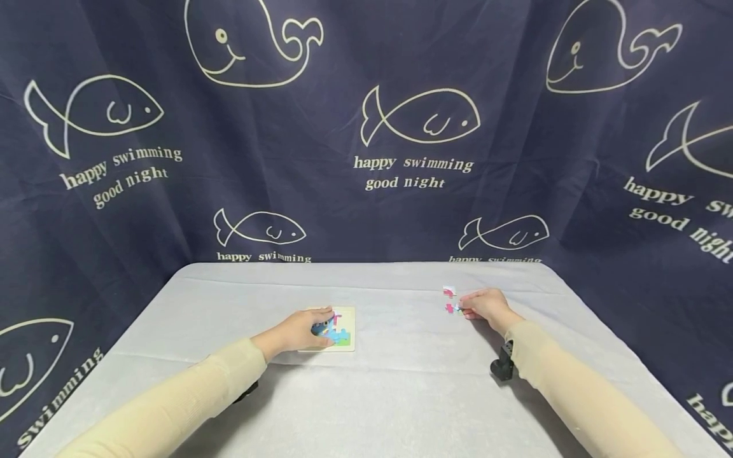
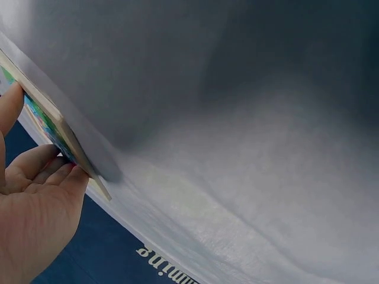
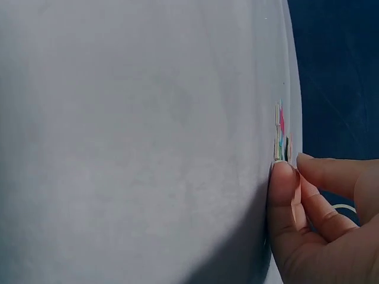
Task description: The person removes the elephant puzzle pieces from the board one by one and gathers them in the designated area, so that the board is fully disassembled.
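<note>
On the left of the table lies a jigsaw board (image 1: 350,318) with a pale frame and a partly filled blue, green and pink picture. My left hand (image 1: 299,329) rests across its left side, fingers and thumb spread over the picture and covering part of it. In the left wrist view the fingertips touch the edge of the board (image 2: 77,145). At the right, my right hand (image 1: 487,306) pinches a small light-blue puzzle piece (image 1: 457,308) between thumb and fingers. A pink piece (image 1: 449,308) lies right beside it, and a pink-and-white piece (image 1: 449,291) lies just behind.
Pale grey cloth covers the table (image 1: 395,394), with light creases. A dark blue curtain (image 1: 401,229) printed with fish and lettering hangs behind the far edge and along the sides. A black wrist device (image 1: 502,362) sits below the right sleeve.
</note>
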The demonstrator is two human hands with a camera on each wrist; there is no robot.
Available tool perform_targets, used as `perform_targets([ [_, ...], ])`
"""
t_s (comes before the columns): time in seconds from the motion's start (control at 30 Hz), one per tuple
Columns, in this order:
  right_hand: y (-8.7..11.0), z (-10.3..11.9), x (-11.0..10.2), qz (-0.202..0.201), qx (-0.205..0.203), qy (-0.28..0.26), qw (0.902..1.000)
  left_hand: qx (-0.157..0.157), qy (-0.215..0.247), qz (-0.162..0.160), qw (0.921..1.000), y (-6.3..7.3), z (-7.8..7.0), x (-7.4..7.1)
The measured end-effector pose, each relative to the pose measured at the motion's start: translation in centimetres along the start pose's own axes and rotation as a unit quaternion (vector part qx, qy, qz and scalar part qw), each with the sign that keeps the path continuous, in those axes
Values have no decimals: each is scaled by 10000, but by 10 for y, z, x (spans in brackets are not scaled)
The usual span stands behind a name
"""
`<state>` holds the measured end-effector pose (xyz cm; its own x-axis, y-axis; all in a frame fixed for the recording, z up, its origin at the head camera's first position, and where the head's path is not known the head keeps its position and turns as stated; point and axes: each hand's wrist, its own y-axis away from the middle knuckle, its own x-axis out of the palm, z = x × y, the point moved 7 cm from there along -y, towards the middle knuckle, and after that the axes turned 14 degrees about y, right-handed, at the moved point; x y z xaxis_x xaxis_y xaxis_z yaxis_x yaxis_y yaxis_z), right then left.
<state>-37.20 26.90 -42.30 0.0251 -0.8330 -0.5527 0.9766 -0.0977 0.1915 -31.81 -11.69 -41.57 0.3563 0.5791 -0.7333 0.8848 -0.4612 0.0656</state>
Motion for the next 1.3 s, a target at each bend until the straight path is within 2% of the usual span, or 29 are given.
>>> perform_targets([
  [0.3,0,-2,0,147,141,-495,9986,22,-89,-8,10000,-1,3,2],
  [0.7,-2,5,-2,489,73,-696,9963,-305,166,273,9990,0,0,0],
  [1.07,0,14,4,686,-191,-761,9946,-126,124,-39,9998,-2,-3,-2],
  [1.3,1,22,13,790,-256,-769,9936,-194,200,-147,9995,-3,0,-2],
])
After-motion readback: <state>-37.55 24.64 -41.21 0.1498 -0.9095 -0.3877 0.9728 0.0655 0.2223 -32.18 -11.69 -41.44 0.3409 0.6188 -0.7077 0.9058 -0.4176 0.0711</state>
